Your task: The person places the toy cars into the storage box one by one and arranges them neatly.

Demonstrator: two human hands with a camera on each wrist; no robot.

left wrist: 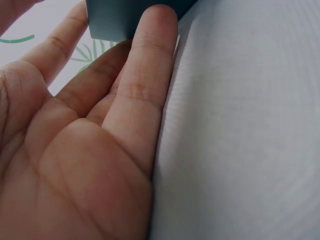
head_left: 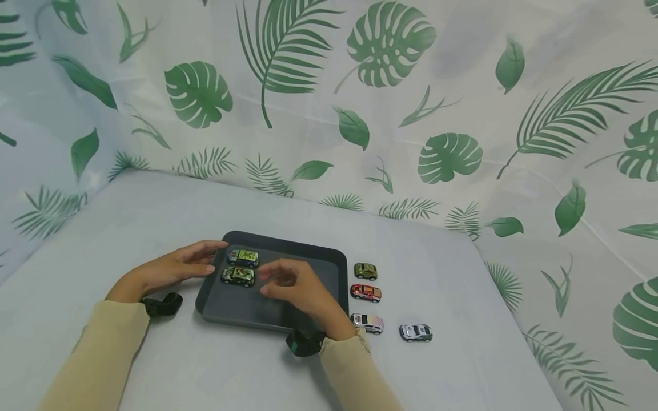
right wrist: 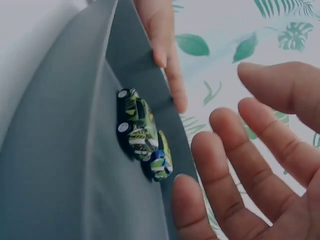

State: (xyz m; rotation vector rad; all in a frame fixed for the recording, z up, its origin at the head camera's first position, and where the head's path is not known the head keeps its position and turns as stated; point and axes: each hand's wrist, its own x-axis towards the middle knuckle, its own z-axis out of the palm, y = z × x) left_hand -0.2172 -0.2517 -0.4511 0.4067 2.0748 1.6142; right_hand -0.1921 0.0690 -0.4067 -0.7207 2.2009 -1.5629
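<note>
A dark grey tray [head_left: 303, 245] lies on the white table. Two toy cars stand side by side at its left: a green-yellow one [head_left: 244, 258] and a camouflage one [head_left: 239, 276]. My left hand [head_left: 177, 267] touches the tray's left rim with its fingers; in the left wrist view a fingertip [left wrist: 157, 25] meets the tray's wall. Over the tray, just right of the two cars, hovers my right hand [head_left: 298, 288], its fingers loosely bent and nothing between them. The right wrist view shows those fingers [right wrist: 227, 170] apart from the camouflage car [right wrist: 137, 125].
Right of the tray stand a green toy car [head_left: 365, 271], a red one [head_left: 366, 293] and a white one [head_left: 368, 323], the last close to my right wrist. A silver car [head_left: 416, 333] is farther right. Leaf-printed cloth [head_left: 308, 142] rises behind the table.
</note>
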